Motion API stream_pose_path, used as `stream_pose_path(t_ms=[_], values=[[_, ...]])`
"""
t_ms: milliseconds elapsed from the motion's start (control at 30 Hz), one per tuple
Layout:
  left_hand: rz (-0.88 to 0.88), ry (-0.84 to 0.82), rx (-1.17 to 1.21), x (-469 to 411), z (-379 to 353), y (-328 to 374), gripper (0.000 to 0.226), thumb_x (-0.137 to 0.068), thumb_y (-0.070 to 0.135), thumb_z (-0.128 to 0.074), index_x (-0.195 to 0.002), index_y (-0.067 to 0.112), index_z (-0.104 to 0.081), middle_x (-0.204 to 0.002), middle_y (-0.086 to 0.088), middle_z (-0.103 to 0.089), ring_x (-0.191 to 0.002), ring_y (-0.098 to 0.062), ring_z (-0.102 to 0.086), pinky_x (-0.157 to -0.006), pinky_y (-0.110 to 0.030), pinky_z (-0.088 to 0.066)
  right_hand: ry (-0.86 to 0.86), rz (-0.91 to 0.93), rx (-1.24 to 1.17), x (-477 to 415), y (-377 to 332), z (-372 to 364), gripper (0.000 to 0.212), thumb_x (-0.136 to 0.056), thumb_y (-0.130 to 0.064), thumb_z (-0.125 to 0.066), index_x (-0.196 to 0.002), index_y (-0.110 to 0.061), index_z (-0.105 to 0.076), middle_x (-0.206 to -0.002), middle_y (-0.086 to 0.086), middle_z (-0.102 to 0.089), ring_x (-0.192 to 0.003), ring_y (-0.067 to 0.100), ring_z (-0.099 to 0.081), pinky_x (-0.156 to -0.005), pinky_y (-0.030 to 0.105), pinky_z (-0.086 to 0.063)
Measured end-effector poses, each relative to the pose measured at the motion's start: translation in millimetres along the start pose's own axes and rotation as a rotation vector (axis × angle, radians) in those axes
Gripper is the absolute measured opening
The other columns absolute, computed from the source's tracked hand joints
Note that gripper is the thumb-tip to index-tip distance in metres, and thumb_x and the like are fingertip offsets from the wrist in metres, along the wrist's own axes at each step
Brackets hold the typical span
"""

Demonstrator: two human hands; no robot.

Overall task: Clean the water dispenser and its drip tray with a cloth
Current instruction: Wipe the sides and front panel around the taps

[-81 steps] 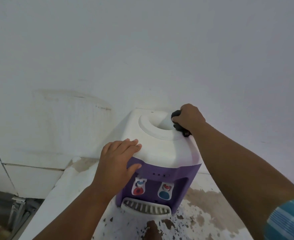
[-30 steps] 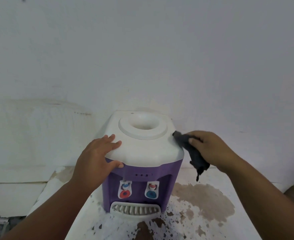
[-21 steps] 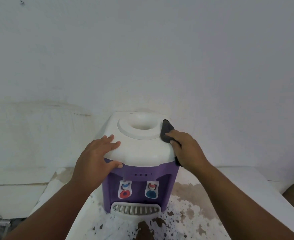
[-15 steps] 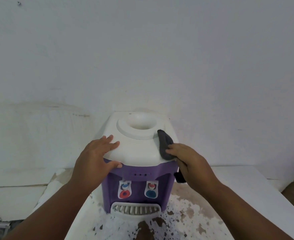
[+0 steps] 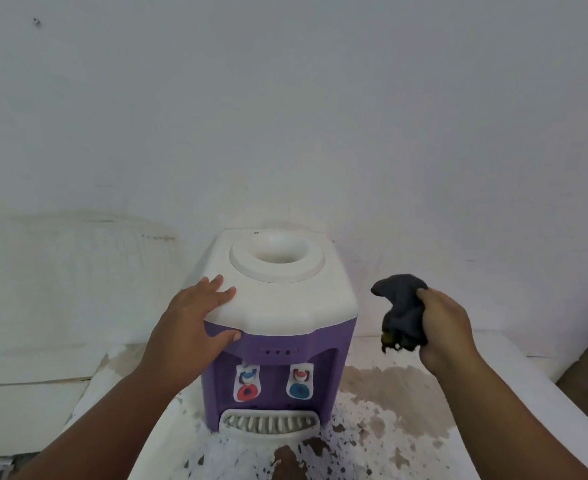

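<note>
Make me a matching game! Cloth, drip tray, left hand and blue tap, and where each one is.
1 cloth
2 drip tray
3 left hand
4 blue tap

A on top of the dispenser
B in the right hand, beside the dispenser
C low at the dispenser front
D right of the red tap

Pairs: 1-B, 2-C, 3-A, 4-D

The water dispenser (image 5: 278,306) is showing smooth matt plastic. The cloth (image 5: 403,308) is looking soft and crumpled. White coating on the worktop (image 5: 382,427) is flaking in rough patches.
</note>
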State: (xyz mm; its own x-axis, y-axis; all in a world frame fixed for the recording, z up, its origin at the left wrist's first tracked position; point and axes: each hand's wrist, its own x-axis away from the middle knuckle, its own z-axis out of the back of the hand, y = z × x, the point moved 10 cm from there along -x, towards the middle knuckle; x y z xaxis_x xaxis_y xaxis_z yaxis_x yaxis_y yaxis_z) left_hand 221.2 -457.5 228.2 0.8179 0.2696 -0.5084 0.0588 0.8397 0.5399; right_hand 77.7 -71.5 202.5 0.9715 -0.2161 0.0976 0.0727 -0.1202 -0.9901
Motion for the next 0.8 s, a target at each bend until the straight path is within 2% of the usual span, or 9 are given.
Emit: stream_pose_path(t_ms=[67,133,233,267,367,467,567,667,800], values=[[0.003,-0.001,-0.004,-1,0,0,0.077,-0.068,0.034,-0.091,-0.138,0.031,-0.058,-0.148,0.018,-0.042,-0.143,-0.017,-0.038,-0.115,-0.048,-0.036,-0.015,-0.003,-0.048,-1,-8,-19,0.019,-0.095,-0.024,-0.054,-0.102,-0.019,-0.071,-0.098,0.01,-0.075,-0.078,0.025,-0.069,-0.057,0.034,-0.055],[0.007,0.005,-0.003,-1,1,-1,0.077,-0.067,0.034,-0.091,-0.137,0.031,-0.059,-0.146,0.021,-0.04,-0.142,-0.017,-0.038,-0.115,-0.048,-0.035,-0.093,0.038,0.043,3,-15,-50,0.014,-0.084,-0.036,-0.064,-0.093,-0.027,-0.068,-0.101,0.004,-0.072,-0.089,0.023,-0.067,-0.074,0.039,-0.058],[0.022,0.022,0.003,-1,2,0,0.075,-0.067,0.033,-0.091,-0.136,0.031,-0.06,-0.148,0.017,-0.044,-0.142,-0.018,-0.039,-0.118,-0.049,-0.032,-0.322,0.104,0.287,17,-11,-106,0.024,-0.082,-0.051,-0.064,-0.089,-0.029,-0.072,-0.092,-0.003,-0.074,-0.078,0.014,-0.07,-0.066,0.031,-0.056],[0.029,0.027,0.006,-1,2,-1,0.075,-0.067,0.032,-0.092,-0.135,0.031,-0.061,-0.149,0.015,-0.045,-0.142,-0.018,-0.039,-0.118,-0.05,-0.031,-0.361,0.16,0.373,18,-11,-119,0.025,-0.09,-0.051,-0.057,-0.095,-0.03,-0.07,-0.097,-0.003,-0.072,-0.082,0.013,-0.068,-0.069,0.032,-0.055],[0.048,0.034,0.021,-2,1,-1,0.074,-0.067,0.029,-0.093,-0.134,0.03,-0.062,-0.149,0.01,-0.049,-0.142,-0.019,-0.039,-0.118,-0.052,-0.031,-0.438,0.349,0.62,9,-23,-142,0.036,-0.104,-0.038,-0.039,-0.132,-0.026,-0.059,-0.13,-0.003,-0.057,-0.113,0.018,-0.056,-0.1,0.038,-0.045],[0.078,0.024,0.027,-1,-2,-3,0.074,-0.068,0.029,-0.092,-0.135,0.03,-0.062,-0.15,0.01,-0.049,-0.142,-0.019,-0.039,-0.118,-0.053,-0.032,-0.499,0.384,0.788,-4,-27,-155,0.046,-0.104,-0.043,-0.037,-0.146,-0.027,-0.047,-0.139,-0.003,-0.048,-0.124,0.02,-0.048,-0.104,0.032,-0.035],[0.075,0.011,0.041,0,-3,-2,0.073,-0.069,0.028,-0.092,-0.135,0.032,-0.061,-0.15,0.013,-0.047,-0.142,-0.018,-0.038,-0.119,-0.051,-0.029,-0.509,0.429,0.935,-5,-22,-161,0.052,-0.103,-0.047,-0.034,-0.15,-0.027,-0.038,-0.147,-0.001,-0.042,-0.133,0.022,-0.043,-0.108,0.035,-0.033],[0.022,-0.006,0.033,1,-2,-2,0.07,-0.073,0.028,-0.089,-0.136,0.034,-0.059,-0.147,0.022,-0.039,-0.143,-0.013,-0.035,-0.122,-0.041,-0.014,-0.432,0.543,1.009,11,-19,-152,0.051,-0.105,-0.04,-0.035,-0.153,-0.023,-0.035,-0.161,-0.002,-0.028,-0.146,0.019,-0.028,-0.115,0.034,-0.025],[0.016,-0.059,0.1,3,-1,-2,0.061,-0.083,0.025,-0.081,-0.134,0.045,-0.053,-0.148,0.025,-0.035,-0.145,-0.007,-0.027,-0.122,-0.036,-0.006,-0.348,0.746,0.957,61,-15,-136,0.043,-0.106,-0.031,-0.039,-0.147,-0.021,-0.045,-0.157,-0.005,-0.036,-0.147,0.012,-0.025,-0.118,0.03,-0.024]])
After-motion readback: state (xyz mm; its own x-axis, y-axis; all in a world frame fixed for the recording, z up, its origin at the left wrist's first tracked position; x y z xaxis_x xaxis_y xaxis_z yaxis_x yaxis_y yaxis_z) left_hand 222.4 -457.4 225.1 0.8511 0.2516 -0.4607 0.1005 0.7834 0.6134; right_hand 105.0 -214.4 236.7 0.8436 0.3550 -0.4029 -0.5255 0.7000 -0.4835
